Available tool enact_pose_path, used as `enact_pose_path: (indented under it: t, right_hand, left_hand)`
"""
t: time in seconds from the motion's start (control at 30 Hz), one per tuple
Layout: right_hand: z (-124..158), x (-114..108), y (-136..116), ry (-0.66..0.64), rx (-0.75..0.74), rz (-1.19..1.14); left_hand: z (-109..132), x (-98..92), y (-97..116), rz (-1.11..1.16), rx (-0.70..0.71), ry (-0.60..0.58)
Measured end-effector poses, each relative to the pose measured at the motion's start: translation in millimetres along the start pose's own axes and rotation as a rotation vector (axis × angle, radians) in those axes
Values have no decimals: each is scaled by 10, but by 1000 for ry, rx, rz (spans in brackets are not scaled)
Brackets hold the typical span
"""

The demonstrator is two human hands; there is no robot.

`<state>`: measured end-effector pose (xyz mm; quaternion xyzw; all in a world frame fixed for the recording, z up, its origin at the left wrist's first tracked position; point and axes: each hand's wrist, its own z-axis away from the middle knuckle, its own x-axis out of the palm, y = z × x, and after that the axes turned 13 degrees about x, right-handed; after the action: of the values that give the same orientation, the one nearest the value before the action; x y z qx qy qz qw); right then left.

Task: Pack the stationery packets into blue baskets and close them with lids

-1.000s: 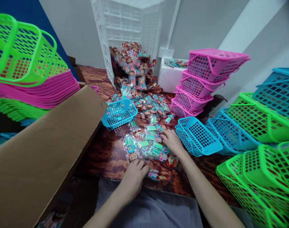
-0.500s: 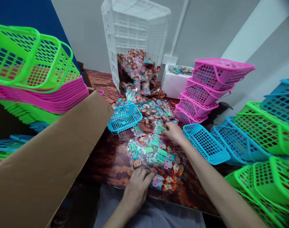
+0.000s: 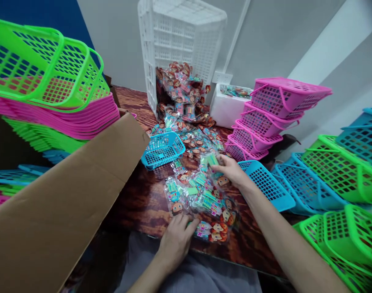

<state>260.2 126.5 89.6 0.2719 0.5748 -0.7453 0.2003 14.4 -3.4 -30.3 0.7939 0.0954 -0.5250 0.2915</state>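
My right hand (image 3: 231, 170) pinches a clear plastic packet (image 3: 212, 159) with light-green contents and a printed cartoon head, just above the table. Near the table's front edge, my left hand (image 3: 178, 238) has its fingers and thumb closed on the end of small packets (image 3: 212, 232) with red-haired cartoon heads; a bit of green shows by its thumb. Between the hands lies a loose spread of similar green packets (image 3: 201, 193). Beyond them is a larger heap of packets (image 3: 201, 140), spilling from a tipped white crate (image 3: 147, 61).
A small blue basket (image 3: 163, 152) stands left of the heap. Another blue basket (image 3: 267, 185) sits by my right forearm, beside stacked pink baskets (image 3: 259, 118) and green baskets (image 3: 335, 232). A cardboard box (image 3: 82, 191) with nested baskets is at left. A white foam box (image 3: 224, 103) stands behind.
My right hand has drawn slightly nearer and right, and the packet in it now shows more fully, turned up. My left hand has stayed almost in place. The view has shifted slightly.
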Motion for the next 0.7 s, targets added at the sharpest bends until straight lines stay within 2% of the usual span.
enact_pose_path:
  t: [0.1, 0.17, 0.23, 0.3, 0.37, 0.43, 0.53, 0.63, 0.7]
  right_hand:
    - [127, -115, -75, -157, 83, -485]
    - [204, -112, -81, -250, 131, -614]
    - [247, -41, -30, -270, 156, -752]
    - [270, 92, 95, -192, 176, -859]
    - [303, 250, 278, -40, 190, -799]
    - [369, 368, 471, 88, 202, -645]
    - [517, 367, 648, 213, 183, -511]
    - [641, 226, 600, 358, 34, -146]
    - [649, 173, 477, 300, -87, 184]
  left_hand:
    - [1, 4, -1, -3, 7, 1]
    - [1, 5, -3, -10, 18, 6]
    - [0, 5, -5, -16, 31, 17]
    - [-1, 5, -5, -21, 39, 30]
    - [-2, 7, -3, -26, 39, 38]
    - [-1, 12, -2, -28, 34, 34]
    - [4, 16, -5, -22, 22, 12]
    - [9, 5, -4, -12, 18, -1]
    - [6, -8, 2, -2, 20, -6]
